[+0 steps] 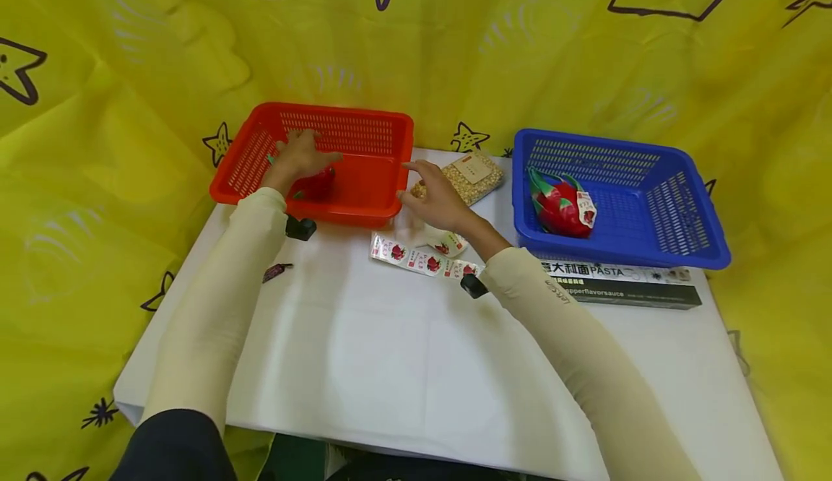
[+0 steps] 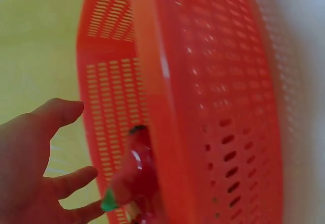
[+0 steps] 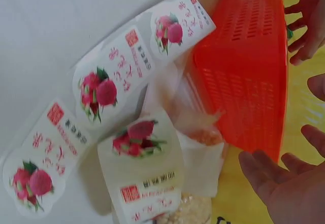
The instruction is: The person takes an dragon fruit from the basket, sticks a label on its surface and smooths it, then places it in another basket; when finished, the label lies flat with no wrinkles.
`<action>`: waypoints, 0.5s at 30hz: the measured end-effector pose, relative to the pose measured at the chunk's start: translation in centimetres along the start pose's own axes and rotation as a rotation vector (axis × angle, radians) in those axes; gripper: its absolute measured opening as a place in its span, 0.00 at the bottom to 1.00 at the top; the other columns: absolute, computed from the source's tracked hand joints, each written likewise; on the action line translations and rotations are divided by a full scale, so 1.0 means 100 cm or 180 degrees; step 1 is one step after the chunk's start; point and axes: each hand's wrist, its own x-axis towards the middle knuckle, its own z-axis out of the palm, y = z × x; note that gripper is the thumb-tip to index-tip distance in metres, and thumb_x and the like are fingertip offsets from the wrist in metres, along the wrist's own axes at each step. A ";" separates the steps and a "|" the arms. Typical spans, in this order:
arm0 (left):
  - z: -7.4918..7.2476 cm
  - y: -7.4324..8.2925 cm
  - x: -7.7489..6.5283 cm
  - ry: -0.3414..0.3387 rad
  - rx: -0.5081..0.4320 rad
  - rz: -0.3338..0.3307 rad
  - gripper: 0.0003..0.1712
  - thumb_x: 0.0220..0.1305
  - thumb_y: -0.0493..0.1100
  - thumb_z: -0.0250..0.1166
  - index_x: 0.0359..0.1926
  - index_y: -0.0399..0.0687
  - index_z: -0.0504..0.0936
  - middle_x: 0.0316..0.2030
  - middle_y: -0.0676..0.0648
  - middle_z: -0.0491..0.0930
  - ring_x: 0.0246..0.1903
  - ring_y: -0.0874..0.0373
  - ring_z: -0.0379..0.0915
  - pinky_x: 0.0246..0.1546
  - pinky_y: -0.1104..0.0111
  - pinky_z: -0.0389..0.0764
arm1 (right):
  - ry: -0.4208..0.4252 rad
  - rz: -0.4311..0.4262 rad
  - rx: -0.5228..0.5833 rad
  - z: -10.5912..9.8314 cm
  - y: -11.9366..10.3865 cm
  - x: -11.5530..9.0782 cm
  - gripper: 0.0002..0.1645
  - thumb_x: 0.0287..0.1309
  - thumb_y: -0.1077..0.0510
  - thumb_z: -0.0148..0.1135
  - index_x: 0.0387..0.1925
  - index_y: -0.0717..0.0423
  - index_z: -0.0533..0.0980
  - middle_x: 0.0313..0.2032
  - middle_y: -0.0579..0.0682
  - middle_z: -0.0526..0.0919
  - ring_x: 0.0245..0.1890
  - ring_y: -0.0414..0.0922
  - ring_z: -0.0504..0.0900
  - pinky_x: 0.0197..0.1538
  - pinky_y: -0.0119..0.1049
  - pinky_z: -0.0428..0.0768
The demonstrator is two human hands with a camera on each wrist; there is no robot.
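Observation:
My left hand (image 1: 299, 159) hovers over the left part of the red basket (image 1: 366, 196), fingers spread and holding nothing. Partly covered by that hand, a glossy red fruit with green tips (image 1: 318, 186) lies in the basket. In the left wrist view this red fruit (image 2: 137, 168) shows behind the basket's near wall, beside the fingertips. My right hand (image 1: 438, 196) is at the basket's right end, its fingers apart and the fingertips near the rim. Below it on the table lies a strip of dragon fruit stickers (image 3: 99, 92), with one end curled over.
A bag of pale grains (image 1: 471, 178) lies behind my right hand. To the right, a blue basket (image 1: 624, 250) holds a labelled dragon fruit (image 1: 562, 210). A pasta box (image 1: 624, 291) lies before it. A small dark packet (image 1: 276, 272) sits on the white table (image 1: 390, 351).

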 end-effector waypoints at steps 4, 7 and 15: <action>0.001 -0.004 0.003 -0.0146 0.0085 -0.0171 0.52 0.76 0.62 0.57 0.83 0.36 0.47 0.82 0.25 0.33 0.78 0.17 0.26 0.76 0.29 0.44 | -0.0038 0.0126 -0.0021 0.010 -0.001 0.003 0.42 0.75 0.49 0.60 0.82 0.54 0.58 0.84 0.59 0.48 0.83 0.58 0.52 0.81 0.61 0.58; 0.001 -0.007 0.003 -0.0219 0.0145 -0.0247 0.54 0.75 0.63 0.58 0.83 0.34 0.46 0.81 0.23 0.35 0.78 0.16 0.28 0.76 0.29 0.44 | -0.0076 0.0220 -0.0011 0.015 0.001 0.005 0.43 0.75 0.47 0.60 0.83 0.52 0.56 0.85 0.58 0.46 0.84 0.58 0.50 0.81 0.61 0.56; 0.003 -0.019 0.005 -0.0321 0.0104 -0.0383 0.53 0.72 0.62 0.62 0.81 0.35 0.50 0.78 0.23 0.41 0.77 0.18 0.37 0.74 0.29 0.55 | -0.0124 0.0269 -0.0049 0.020 0.004 0.003 0.46 0.76 0.43 0.60 0.84 0.49 0.53 0.86 0.54 0.43 0.84 0.56 0.51 0.81 0.60 0.58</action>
